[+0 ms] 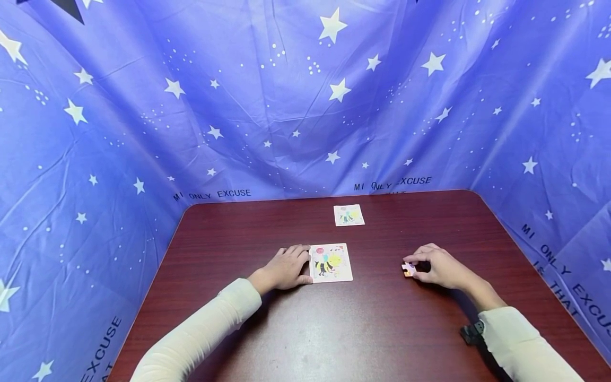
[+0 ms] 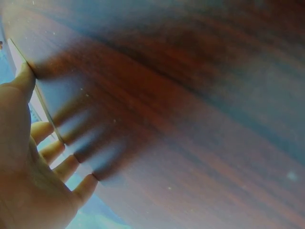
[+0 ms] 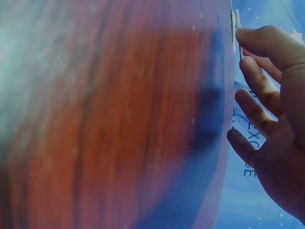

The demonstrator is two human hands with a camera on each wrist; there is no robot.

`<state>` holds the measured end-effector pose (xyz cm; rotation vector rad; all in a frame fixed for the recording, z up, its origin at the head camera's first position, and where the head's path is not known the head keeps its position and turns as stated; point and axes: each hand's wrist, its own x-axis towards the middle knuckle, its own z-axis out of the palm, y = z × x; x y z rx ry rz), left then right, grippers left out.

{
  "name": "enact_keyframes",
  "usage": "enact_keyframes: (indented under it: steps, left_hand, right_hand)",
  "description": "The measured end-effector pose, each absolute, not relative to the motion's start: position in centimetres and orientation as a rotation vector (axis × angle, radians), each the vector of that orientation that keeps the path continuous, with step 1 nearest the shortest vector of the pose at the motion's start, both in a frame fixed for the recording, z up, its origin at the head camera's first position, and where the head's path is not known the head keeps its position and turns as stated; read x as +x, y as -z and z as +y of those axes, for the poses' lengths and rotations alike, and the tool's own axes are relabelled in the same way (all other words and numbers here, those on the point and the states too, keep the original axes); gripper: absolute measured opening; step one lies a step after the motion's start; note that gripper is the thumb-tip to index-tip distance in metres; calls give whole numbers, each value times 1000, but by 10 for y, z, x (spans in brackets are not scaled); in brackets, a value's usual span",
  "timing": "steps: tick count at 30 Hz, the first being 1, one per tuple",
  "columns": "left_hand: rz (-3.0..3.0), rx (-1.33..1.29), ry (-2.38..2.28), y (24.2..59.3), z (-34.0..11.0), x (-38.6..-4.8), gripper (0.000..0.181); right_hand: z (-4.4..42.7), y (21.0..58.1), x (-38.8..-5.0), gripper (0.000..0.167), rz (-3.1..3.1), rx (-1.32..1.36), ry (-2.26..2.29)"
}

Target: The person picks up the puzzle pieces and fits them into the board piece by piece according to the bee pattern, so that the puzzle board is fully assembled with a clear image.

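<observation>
A square puzzle board point(image 1: 331, 269) with a cartoon bee picture lies flat on the table. My left hand point(image 1: 285, 267) rests at its left edge, fingers near the upper corner and thumb at the lower one. In the left wrist view the left hand's fingers point(image 2: 85, 188) are spread, with their tips down at the tabletop. To the right, apart from the board, my right hand point(image 1: 440, 267) pinches a small jigsaw piece point(image 1: 408, 269) in pink and orange between thumb and index finger. The right wrist view shows that piece edge-on as a thin strip point(image 3: 239, 36).
Behind the board lies a smaller square card point(image 1: 349, 215) with a similar bee picture. The dark red wooden table point(image 1: 382, 329) has rounded far corners. A blue curtain point(image 1: 267, 106) with white stars encloses its back and sides.
</observation>
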<state>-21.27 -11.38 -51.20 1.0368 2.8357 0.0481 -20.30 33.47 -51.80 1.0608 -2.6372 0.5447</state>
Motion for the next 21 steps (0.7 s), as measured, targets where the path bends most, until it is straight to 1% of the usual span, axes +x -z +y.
enact_keyframes:
  steps: [21]
  left_hand:
    - [2843,1033,-50,513,-114,-212,62]
  right_hand:
    - [292,516,-214,35,-2714,1088,-581]
